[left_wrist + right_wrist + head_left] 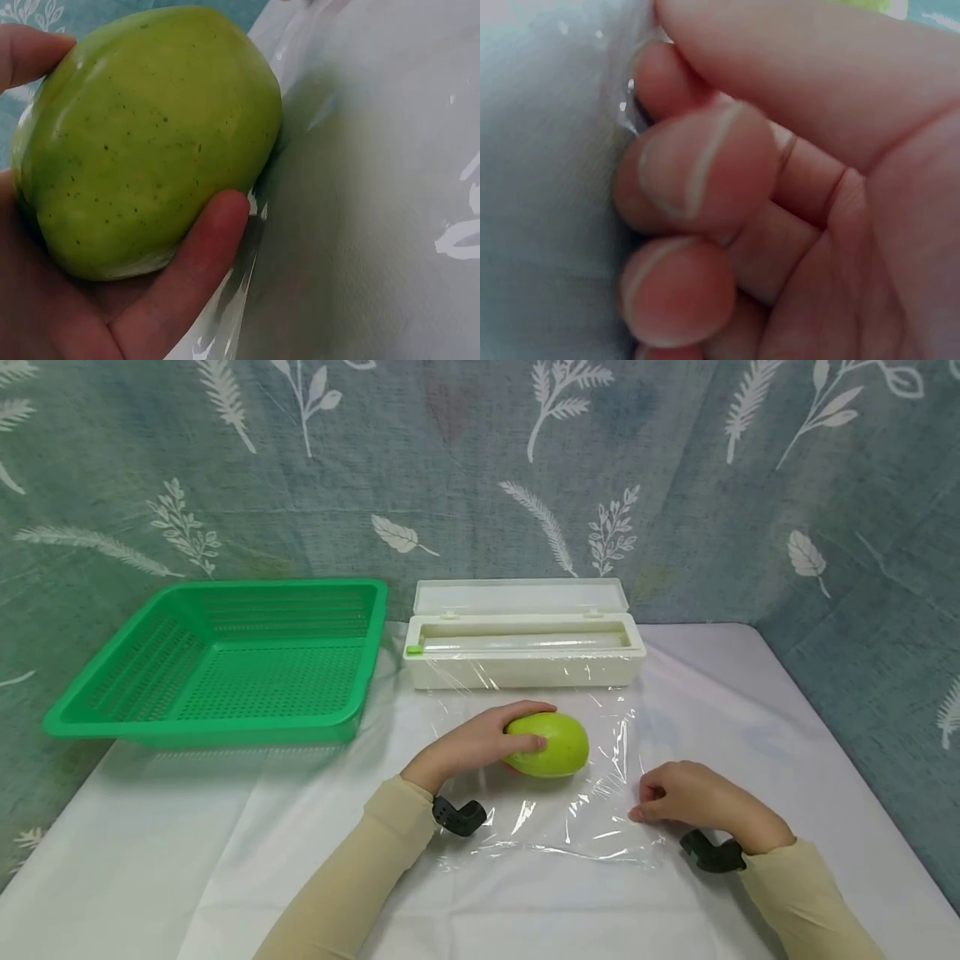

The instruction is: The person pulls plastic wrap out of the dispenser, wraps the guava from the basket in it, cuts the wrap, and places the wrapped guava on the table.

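My left hand (480,742) grips a smooth, oblong yellow-green fruit (558,743), thumb on the near side and fingers over the far side. Dark specks dot the fruit's skin in the left wrist view, where a fingertip (225,214) presses against its lower side. Under the fruit, a sheet of clear cling film (528,818) is spread over the white cloth and runs up to a white dispenser box (525,673). At the film's right edge, my right hand (697,797) has its fingers curled and pinches the film between thumb and forefinger, with film gathered there in the right wrist view.
The dispenser's lid (517,597) stands raised at the back, showing the film roll (525,642) inside. A small green slider (414,650) sits at its left end. To the left is a green perforated basket (202,731). A leaf-patterned curtain (465,468) hangs behind the table.
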Motion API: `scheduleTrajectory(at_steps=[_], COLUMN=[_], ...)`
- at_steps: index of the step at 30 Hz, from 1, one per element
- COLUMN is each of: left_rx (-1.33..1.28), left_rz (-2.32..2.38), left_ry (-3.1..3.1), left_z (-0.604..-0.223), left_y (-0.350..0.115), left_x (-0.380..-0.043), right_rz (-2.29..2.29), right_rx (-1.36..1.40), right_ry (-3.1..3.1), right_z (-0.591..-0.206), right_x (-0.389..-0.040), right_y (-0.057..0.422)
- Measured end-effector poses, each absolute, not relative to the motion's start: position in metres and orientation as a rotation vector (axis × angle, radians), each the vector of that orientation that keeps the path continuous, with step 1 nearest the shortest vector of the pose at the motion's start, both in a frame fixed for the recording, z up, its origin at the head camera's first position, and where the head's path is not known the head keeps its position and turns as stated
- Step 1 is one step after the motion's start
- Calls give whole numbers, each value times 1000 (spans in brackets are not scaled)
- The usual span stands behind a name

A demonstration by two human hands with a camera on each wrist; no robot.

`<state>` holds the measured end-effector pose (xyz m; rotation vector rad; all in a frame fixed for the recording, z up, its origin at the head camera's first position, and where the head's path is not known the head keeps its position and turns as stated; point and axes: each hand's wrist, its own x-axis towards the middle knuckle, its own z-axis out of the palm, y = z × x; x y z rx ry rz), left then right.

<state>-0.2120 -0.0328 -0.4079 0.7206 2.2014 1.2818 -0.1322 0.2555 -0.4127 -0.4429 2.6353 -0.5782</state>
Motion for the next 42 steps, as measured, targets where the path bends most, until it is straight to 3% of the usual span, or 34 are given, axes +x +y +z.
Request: scheduleTrajectory(at_steps=[7,22,35,42], left_rx=[815,678,1167,1105], left_rz=[1169,1184,1071,938], left_ry=[2343,2468,2940,2966], left_z=[-407,-402,-391,-390], left_y=[-36,-35,-20,-13], left_x=[-214,-217,-205,-203], right_rz=[-591,-259,-294,-434], right_rx=[-555,-506,-434,-486], right_ry=[2703,2685,2702,2822], right_z=[-410,-396,-396,-391], right_x=[-132,-111,-112,-114], right_y=[250,224,236,252])
